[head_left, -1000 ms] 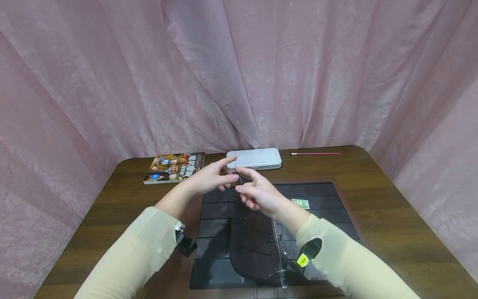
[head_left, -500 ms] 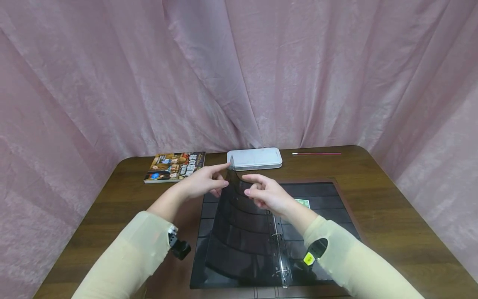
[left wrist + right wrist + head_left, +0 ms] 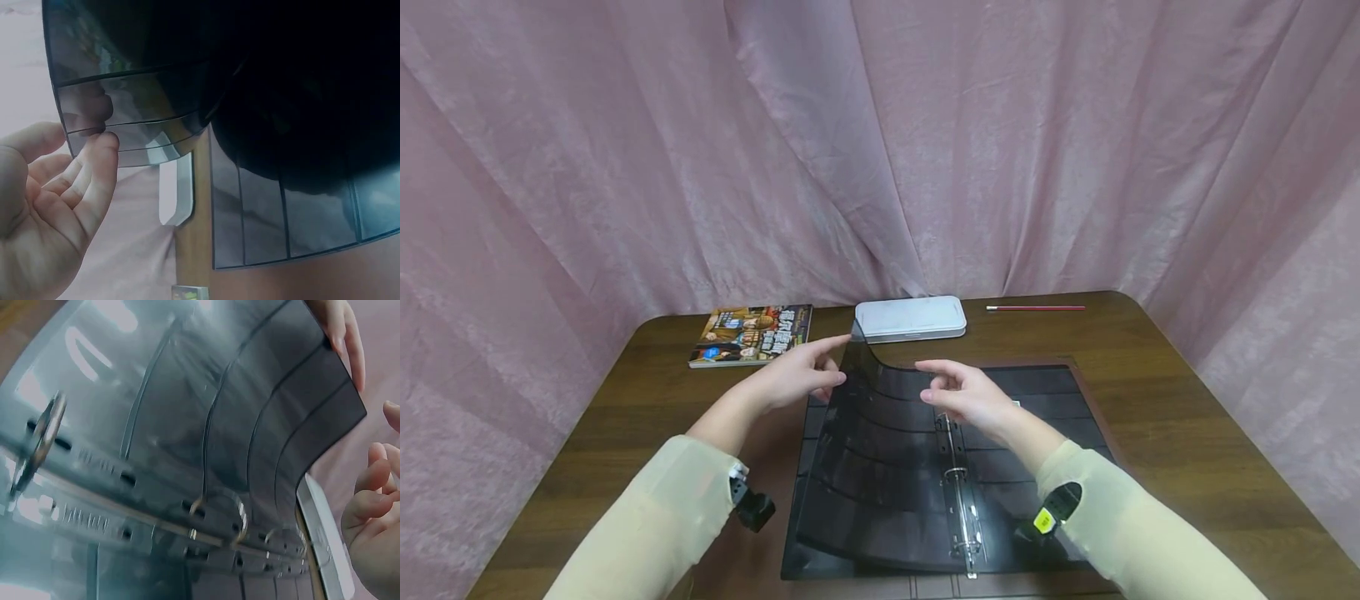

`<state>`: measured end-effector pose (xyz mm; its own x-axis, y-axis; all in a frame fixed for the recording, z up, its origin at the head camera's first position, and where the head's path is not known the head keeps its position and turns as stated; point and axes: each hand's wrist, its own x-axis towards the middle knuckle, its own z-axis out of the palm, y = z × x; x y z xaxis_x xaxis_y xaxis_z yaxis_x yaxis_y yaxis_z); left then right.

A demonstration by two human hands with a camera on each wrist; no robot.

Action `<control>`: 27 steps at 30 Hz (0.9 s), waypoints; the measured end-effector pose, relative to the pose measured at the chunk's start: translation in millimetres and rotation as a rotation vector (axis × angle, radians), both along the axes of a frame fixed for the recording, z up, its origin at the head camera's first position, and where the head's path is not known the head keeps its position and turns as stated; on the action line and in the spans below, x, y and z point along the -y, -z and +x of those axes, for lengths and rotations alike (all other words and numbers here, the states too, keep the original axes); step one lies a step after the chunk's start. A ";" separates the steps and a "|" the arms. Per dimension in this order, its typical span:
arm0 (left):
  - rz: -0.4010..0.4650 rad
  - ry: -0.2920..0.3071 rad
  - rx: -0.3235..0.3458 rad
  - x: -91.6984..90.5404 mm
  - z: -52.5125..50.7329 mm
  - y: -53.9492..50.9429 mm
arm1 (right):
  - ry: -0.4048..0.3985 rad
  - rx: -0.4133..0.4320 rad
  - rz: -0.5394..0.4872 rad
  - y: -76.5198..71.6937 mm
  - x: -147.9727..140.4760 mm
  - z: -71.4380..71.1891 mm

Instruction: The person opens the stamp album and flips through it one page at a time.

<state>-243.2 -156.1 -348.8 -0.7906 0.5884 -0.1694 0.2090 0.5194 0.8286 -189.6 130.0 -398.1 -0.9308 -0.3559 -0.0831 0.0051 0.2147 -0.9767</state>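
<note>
A black pocketed page point(image 3: 880, 458) of an open ring binder point(image 3: 1078, 408) is raised and curved, its far outer corner standing up. My left hand point(image 3: 793, 379) pinches the outer edge of this page between thumb and fingers, as the left wrist view shows with fingers point(image 3: 103, 181) against the sheet. Metal rings point(image 3: 958, 500) run down the binder's middle and pass through the page's holes point(image 3: 128, 479). To the right of the lifted page, over the binder, hovers my right hand point(image 3: 970, 396), index finger extended, holding nothing. It hides most of a small green slip on the right page.
At the table's back stands a white case point(image 3: 912, 318). An illustrated book point(image 3: 748, 335) lies at the back left, and a red pencil point(image 3: 1037, 308) at the back right. Pink curtains point(image 3: 880, 150) hang behind the brown wooden table point(image 3: 1210, 467).
The page has swung leftward and spread flatter, with my left hand moving left along with it. My right hand has come away from the page and shifted right, covering the green slip.
</note>
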 end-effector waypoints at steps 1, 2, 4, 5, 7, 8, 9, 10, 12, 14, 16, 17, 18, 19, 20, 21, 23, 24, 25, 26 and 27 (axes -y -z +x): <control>-0.002 0.000 -0.003 1.1 0.6 0.9 | 0.005 -0.006 0.014 1.3 -2.6 0.3; -0.001 -0.001 -0.003 2.2 1.1 1.9 | 0.009 -0.013 0.030 3.1 -5.3 0.2; 0.006 -0.001 0.001 4.4 2.0 4.3 | 0.018 -0.032 0.074 6.7 -11.4 0.6; 0.009 -0.003 0.002 5.5 2.3 5.4 | 0.020 -0.047 0.091 8.9 -14.5 0.5; 0.013 -0.008 0.009 7.4 2.8 7.5 | 0.025 -0.081 0.129 13.3 -20.7 0.4; 0.015 -0.013 0.013 8.2 2.8 8.6 | 0.028 -0.098 0.153 15.6 -23.9 0.5; 0.015 -0.019 0.015 9.0 2.7 9.7 | 0.031 -0.115 0.171 17.2 -27.1 0.9; 0.012 -0.024 0.014 9.8 2.7 10.6 | 0.033 -0.130 0.189 18.8 -30.1 1.5; 0.011 -0.030 0.015 11.5 2.5 12.4 | 0.043 -0.150 0.224 21.8 -36.4 2.7; 0.009 -0.033 0.009 13.6 2.4 14.1 | 0.053 -0.165 0.260 24.0 -42.6 4.2; 0.005 -0.034 0.004 15.3 2.7 15.3 | 0.059 -0.177 0.294 25.6 -49.1 5.9; 0.005 -0.033 -0.001 16.1 2.9 15.7 | 0.061 -0.185 0.317 26.7 -52.3 6.4; 0.007 -0.033 -0.005 16.9 2.9 16.1 | 0.064 -0.192 0.342 27.4 -55.4 7.2; 0.007 -0.034 -0.007 17.4 3.1 16.5 | 0.061 -0.202 0.371 28.3 -58.8 7.9; 0.010 -0.036 -0.008 17.8 3.2 16.9 | 0.063 -0.207 0.402 29.7 -62.2 8.4; 0.011 -0.039 -0.010 17.9 3.4 17.3 | 0.062 -0.214 0.432 31.2 -65.8 8.8; 0.017 -0.042 -0.013 18.0 3.6 17.9 | 0.063 -0.224 0.490 34.9 -73.1 9.4; 0.020 -0.044 -0.012 18.0 3.6 18.0 | 0.065 -0.228 0.513 37.1 -77.0 9.5; 0.018 -0.046 -0.013 17.9 3.9 17.9 | 0.066 -0.235 0.534 39.3 -80.7 9.6; 0.016 -0.049 -0.015 17.8 4.0 17.8 | 0.068 -0.245 0.552 41.5 -84.4 9.7; 0.015 -0.050 -0.017 17.6 4.3 17.7 | 0.068 -0.254 0.564 43.4 -87.9 9.9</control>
<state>-238.9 -173.7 -366.5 -0.8218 0.5505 -0.1467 0.1976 0.5169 0.8329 -179.7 218.0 -441.6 -0.9653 -0.2607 -0.0138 -0.1808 0.7057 -0.6851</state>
